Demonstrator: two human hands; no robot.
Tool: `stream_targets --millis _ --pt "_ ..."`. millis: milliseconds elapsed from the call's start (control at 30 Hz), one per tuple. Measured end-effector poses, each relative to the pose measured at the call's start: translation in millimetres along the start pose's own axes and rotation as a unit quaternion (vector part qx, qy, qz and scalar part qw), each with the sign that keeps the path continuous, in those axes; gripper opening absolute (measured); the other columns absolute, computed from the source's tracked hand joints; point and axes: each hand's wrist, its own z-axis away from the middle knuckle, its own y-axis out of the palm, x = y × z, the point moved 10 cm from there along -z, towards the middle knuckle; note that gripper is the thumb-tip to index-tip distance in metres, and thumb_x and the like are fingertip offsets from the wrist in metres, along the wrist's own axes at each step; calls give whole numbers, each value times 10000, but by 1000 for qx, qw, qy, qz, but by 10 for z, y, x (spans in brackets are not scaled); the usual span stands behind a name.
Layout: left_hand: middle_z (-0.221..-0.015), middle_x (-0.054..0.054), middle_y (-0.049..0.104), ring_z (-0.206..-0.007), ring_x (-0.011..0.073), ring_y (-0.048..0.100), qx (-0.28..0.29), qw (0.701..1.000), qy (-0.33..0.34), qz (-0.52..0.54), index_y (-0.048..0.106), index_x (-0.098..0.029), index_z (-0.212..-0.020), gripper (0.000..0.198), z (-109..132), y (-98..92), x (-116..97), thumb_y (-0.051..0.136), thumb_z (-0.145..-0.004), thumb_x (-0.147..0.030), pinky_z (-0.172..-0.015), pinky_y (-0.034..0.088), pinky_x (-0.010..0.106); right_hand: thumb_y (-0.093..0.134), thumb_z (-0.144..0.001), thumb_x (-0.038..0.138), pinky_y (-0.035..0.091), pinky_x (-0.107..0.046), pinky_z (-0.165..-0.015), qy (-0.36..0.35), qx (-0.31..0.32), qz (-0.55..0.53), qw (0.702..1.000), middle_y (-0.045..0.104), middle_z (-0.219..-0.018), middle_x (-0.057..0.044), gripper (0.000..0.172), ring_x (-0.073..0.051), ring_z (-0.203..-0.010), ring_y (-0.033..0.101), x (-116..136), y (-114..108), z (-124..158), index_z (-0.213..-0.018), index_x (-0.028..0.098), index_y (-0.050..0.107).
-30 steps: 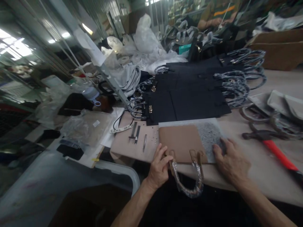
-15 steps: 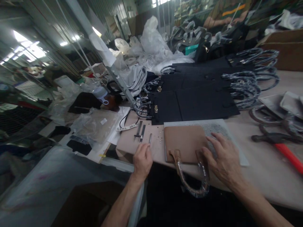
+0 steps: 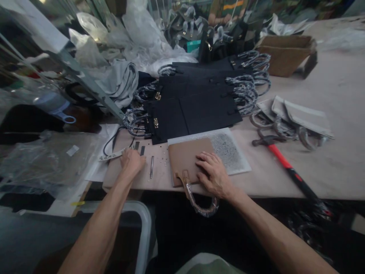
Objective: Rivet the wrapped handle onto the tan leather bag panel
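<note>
Two tools (image 3: 143,150) left of the brown bag (image 3: 184,154), steadied by the spread right hand (image 3: 213,174), are now reached by the left hand (image 3: 132,161), grip unclear.

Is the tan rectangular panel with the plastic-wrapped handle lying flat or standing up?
Lying flat: the tan panel rests on the pale, speckled rectangular slab, with the right hand on top.

Head cam, pointing forward and down at the surface (image 3: 339,163)
Pretty wide view from above the near edge, so the arms (image 3: 265,224) stick up from the bottom. Left hand (image 3: 132,160) and right hand (image 3: 214,174) are fairly close, around mid-frame; the box (image 3: 281,57) is farther back.
</note>
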Motion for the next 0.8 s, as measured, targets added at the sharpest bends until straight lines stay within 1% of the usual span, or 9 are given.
stream_targets --millis 200,267,333,367,433,533,600,700,800 --pt "-828 175 683 -957 383 644 11 997 -27 76 670 -140 -691 167 -9 -18 121 616 -700 -298 -869 512 467 572 -859 200 282 -562 -1138 6 -20 -32 999 617 -1314 -125 268 -316 -1314 475 -29 -14 15 -1116 177 646" --pt "-721 119 672 -853 335 662 -27 986 -47 155 670 -152 -688 185 68 -131 209 605 -710 -324 -822 517 416 568 -861 189 286 -556 -1133 3 -26 -39 999 629 -1298 -118 262 -311 -1306 484 -29 -26 20 -1111 179 647" --pt "-676 62 663 -780 287 662 -80 959 -81 259 682 -160 -721 206 202 -255 303 626 -706 -358 -774 520 373 564 -867 184 281 -553 -1136 5 -31 -45 998 637 -1287 -111 253 -306 -1303 489 -33 -35 26 -1105 183 650" --pt "-670 40 659 -745 261 657 -100 934 -101 327 683 -161 -735 216 289 -288 335 649 -693 -370 -739 523 350 561 -872 184 281 -552 -1136 7 -35 -50 998 641 -1280 -108 247 -303 -1300 493 -37 -40 29 -1101 187 651" --pt "-688 18 664 -681 210 646 -94 858 -123 490 667 -153 -754 241 471 -247 281 702 -658 -371 -662 532 308 553 -878 178 287 -549 -1134 12 -44 -58 997 648 -1268 -104 241 -295 -1293 503 -49 -51 34 -1098 193 652" --pt "-762 39 700 -641 172 655 16 709 -114 696 632 -130 -786 300 758 -60 -143 783 -624 -333 -602 562 284 534 -881 164 306 -550 -1123 14 -61 -79 995 650 -1255 -110 244 -285 -1262 528 -67 -83 32 -1093 192 651" --pt "-806 66 721 -672 182 684 100 635 -99 760 627 -119 -821 342 970 27 -505 832 -624 -310 -625 596 304 528 -880 164 347 -534 -1099 15 -76 -111 991 653 -1239 -113 242 -275 -1231 548 -81 -129 31 -1087 192 651" --pt "-865 78 732 -768 210 722 177 569 -90 798 625 -114 -885 383 1229 113 -924 870 -633 -267 -699 626 330 533 -886 176 430 -477 -1040 58 -125 -177 975 649 -1232 -114 244 -256 -1195 572 -164 -266 85 -1098 198 652" --pt "-907 56 732 -850 223 736 184 544 -75 815 602 -141 -998 456 1325 157 -1171 876 -645 -232 -749 631 340 558 -889 214 463 -448 -1003 161 -207 -188 947 661 -1187 -101 224 -250 -1141 595 -296 -464 319 -1089 208 658"
